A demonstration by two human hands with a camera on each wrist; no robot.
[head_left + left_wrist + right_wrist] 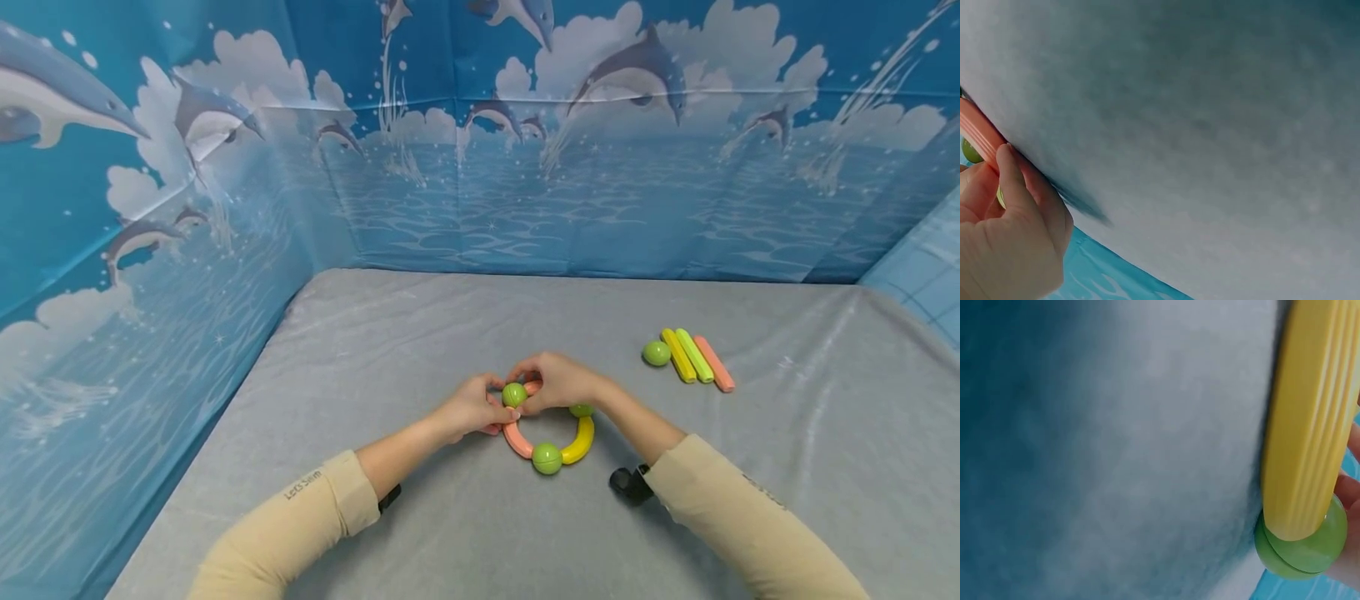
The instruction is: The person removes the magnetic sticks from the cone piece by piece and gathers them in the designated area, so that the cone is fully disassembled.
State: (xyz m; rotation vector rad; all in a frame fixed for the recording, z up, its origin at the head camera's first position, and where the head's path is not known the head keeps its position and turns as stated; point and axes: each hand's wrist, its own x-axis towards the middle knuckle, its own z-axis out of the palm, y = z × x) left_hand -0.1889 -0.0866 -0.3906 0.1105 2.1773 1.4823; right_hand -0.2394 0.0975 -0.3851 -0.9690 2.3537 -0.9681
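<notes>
A ring of curved coral and yellow pieces joined by green balls lies on the grey cloth. My left hand [471, 410] pinches the near-left coral curved piece [517, 440] just below a green ball [514, 394]; the left wrist view shows its thumb and fingertips on the ribbed coral piece [980, 131]. At the ring's far side, my right hand [561, 383] grips another coral curved piece [532, 387] beside that ball, hiding most of it. The yellow curved piece [578, 442] runs between the near ball [547, 458] and a right-hand ball [581, 410], partly covered by the right wrist.
To the right on the grey cloth [810, 433] lie a loose green ball [657, 353], a yellow stick [678, 356], a lime stick [694, 356] and a coral stick [714, 364], side by side. A blue dolphin-print curtain [525, 217] stands behind and to the left.
</notes>
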